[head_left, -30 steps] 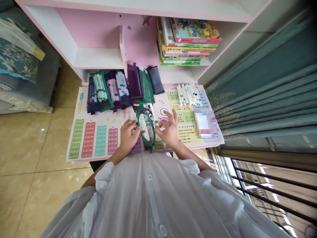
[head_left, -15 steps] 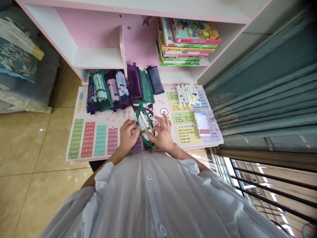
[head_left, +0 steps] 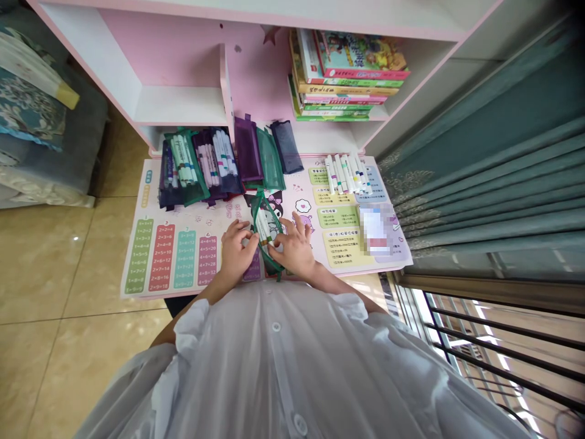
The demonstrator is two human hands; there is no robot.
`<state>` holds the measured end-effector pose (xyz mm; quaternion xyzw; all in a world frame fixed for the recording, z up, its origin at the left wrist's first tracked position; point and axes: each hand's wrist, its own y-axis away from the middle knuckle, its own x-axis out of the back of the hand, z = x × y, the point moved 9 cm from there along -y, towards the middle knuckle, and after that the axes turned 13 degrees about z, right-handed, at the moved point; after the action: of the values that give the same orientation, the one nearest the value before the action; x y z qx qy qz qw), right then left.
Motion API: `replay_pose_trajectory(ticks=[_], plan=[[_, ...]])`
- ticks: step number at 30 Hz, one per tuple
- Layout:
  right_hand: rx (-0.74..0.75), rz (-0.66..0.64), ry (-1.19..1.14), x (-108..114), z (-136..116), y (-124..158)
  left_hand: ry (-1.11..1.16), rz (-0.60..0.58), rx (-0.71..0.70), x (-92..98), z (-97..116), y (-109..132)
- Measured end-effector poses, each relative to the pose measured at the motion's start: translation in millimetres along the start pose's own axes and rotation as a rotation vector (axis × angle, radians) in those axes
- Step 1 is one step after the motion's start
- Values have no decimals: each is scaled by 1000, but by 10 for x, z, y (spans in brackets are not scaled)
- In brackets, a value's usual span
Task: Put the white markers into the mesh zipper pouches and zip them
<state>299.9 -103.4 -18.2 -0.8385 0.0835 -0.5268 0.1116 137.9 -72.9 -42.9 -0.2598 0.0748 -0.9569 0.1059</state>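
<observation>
A green mesh zip pouch (head_left: pixel 275 262) lies unzipped in front of me, with white markers (head_left: pixel 264 227) inside it. My left hand (head_left: pixel 238 249) pinches the pouch's left edge between thumb and index finger. My right hand (head_left: pixel 295 247) reaches over the opening from the right. Its thumb and index finger close on the near end of a marker in the pouch, while the other fingers are spread. The fingers partly hide the markers' lower ends.
Mesh pouches filled with markers (head_left: pixel 185 161) sit at the back left. A purple pouch (head_left: pixel 248 149), a green pouch (head_left: pixel 270 158) and a dark blue pouch (head_left: pixel 287 147) lie beside them. Loose markers (head_left: pixel 347 174), a blurred phone (head_left: pixel 375 230) and stacked books (head_left: pixel 347 76) are to the right.
My right hand has moved slightly left and its fingers have come lower over the pouch. The marker under it now lies further in, alongside the others. My left hand stays in place.
</observation>
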Motion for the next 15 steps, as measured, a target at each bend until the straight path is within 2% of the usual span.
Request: replay_pose_trajectory(ticks=[4, 8, 11, 15], plan=[[13, 13, -12, 8, 0, 4, -4, -11, 9, -4, -4, 0], [45, 102, -60, 136, 95, -100, -28, -29, 24, -3, -19, 3], [-12, 194, 14, 281, 403, -338, -37, -35, 26, -7, -25, 10], [-236, 248, 255, 392, 1076, -721, -26, -29, 31, -13, -25, 19]])
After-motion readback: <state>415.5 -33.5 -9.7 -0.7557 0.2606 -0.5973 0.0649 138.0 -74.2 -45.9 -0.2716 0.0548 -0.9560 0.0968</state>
